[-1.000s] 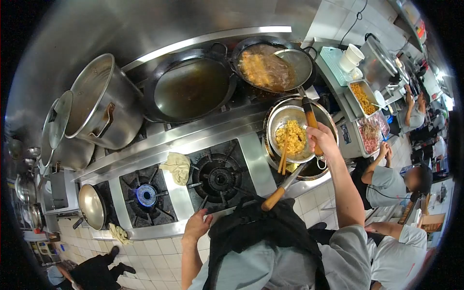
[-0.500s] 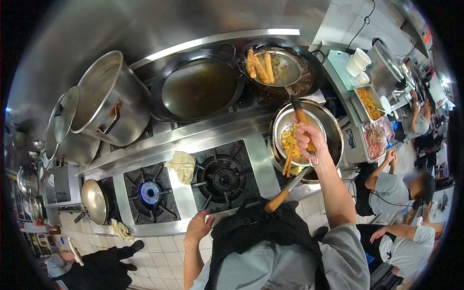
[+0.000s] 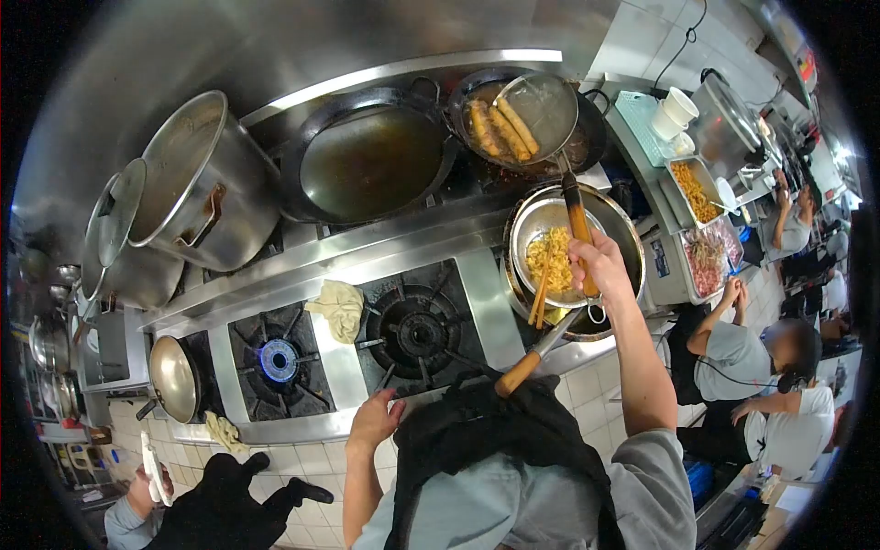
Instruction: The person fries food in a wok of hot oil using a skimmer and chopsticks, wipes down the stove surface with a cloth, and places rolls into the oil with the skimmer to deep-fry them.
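Over the back-right wok (image 3: 594,124), a mesh skimmer (image 3: 555,115) reaches away from the person's right hand (image 3: 598,266), whose fingers wrap its wooden handle (image 3: 576,209). Three browned rolls (image 3: 515,126) lie by the mesh's left side, beyond that hand; whether all rest on it cannot be told. Below the handle, chopsticks (image 3: 541,286) stand in a metal bowl (image 3: 555,214) of yellow food (image 3: 552,257). Well apart, the left hand (image 3: 374,420) is empty, fingers loosely spread, near the front burner (image 3: 419,335).

strainer (image 3: 553,108) over one wok (image 3: 591,137), another wok (image 3: 436,165) to its left, stockpot (image 3: 243,206) farther left
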Available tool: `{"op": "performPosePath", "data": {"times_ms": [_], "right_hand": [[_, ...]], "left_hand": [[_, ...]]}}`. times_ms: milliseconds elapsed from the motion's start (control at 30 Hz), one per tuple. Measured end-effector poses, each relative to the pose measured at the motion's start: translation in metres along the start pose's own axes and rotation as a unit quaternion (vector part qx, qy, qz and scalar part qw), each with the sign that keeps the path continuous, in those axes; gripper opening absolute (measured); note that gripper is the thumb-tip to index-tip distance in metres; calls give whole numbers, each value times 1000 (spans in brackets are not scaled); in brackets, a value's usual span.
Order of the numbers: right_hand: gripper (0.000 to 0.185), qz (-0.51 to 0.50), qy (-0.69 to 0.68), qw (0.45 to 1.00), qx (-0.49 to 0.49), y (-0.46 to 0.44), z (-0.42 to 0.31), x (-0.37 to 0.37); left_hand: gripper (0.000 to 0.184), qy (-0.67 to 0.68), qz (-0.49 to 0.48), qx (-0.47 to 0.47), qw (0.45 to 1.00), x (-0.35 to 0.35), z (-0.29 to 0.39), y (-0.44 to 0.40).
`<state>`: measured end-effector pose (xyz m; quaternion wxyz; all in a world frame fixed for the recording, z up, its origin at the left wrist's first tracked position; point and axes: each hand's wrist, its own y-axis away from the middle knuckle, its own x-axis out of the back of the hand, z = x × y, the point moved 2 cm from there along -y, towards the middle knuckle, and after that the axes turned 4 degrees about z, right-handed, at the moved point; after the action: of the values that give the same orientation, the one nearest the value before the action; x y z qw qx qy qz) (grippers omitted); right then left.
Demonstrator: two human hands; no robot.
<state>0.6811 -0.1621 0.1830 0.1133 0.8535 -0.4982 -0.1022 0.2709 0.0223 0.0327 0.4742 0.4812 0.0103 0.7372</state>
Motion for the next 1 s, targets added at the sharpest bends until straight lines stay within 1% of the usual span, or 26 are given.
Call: {"op": "performPosePath", "data": {"times_ms": [67, 200, 267, 300, 367, 433, 467, 533, 567, 600, 633, 700, 767, 833, 867, 900, 967, 1000], "right_hand": [[7, 17, 45, 998, 29, 1, 0, 0], [7, 26, 67, 996, 47, 6, 1, 3], [8, 23, 97, 993, 60, 4, 5, 9], [9, 39, 132, 988, 75, 6, 6, 11], [17, 41, 113, 989, 88, 1, 19, 19], [18, 34, 107, 990, 83, 3, 23, 19], [15, 48, 104, 988, 102, 2, 27, 18], [12, 39, 94, 990, 101, 1, 30, 18], [11, 43, 85, 991, 94, 0, 31, 17], [11, 43, 78, 992, 89, 1, 29, 14], [10, 46, 70, 993, 83, 2, 30, 13], [10, 40, 78, 994, 65, 1, 34, 14], [11, 45, 69, 995, 58, 3, 32, 8], [11, 48, 56, 995, 61, 4, 34, 2], [11, 47, 48, 996, 55, 2, 37, 2], [11, 48, 38, 997, 49, 1, 38, 1], [12, 50, 12, 997, 57, 2, 39, -3], [13, 43, 24, 998, 40, -3, 46, 4]], "left_hand": [[46, -4, 15, -20, 1000, -2, -2, -1], [45, -4, 20, -25, 999, -2, 1, -2], [44, 4, 27, -49, 998, -9, -6, -3], [44, 15, 39, -31, 999, -6, -3, 0], [42, 63, 59, -59, 994, 7, 15, 5], [38, 148, 130, -78, 977, 20, 28, 12], [38, 155, 142, -55, 976, 23, 34, 16], [34, 289, 270, -43, 917, 38, 46, 24], [34, 290, 277, -33, 916, 47, 48, 31], [34, 192, 379, -104, 899, 60, 54, 41], [34, 88, 466, -174, 863, 75, 61, 55], [41, 20, 516, -196, 833, 117, 75, 93], [58, -108, 545, -129, 821, 153, 82, 128], [76, -193, 552, -28, 811, 178, 81, 138], [93, -236, 512, 12, 826, 189, 78, 136], [93, -237, 512, 9, 826, 195, 77, 131], [103, -271, 438, 34, 857, 200, 77, 118], [109, -276, 405, 49, 870, 198, 78, 111]]}}
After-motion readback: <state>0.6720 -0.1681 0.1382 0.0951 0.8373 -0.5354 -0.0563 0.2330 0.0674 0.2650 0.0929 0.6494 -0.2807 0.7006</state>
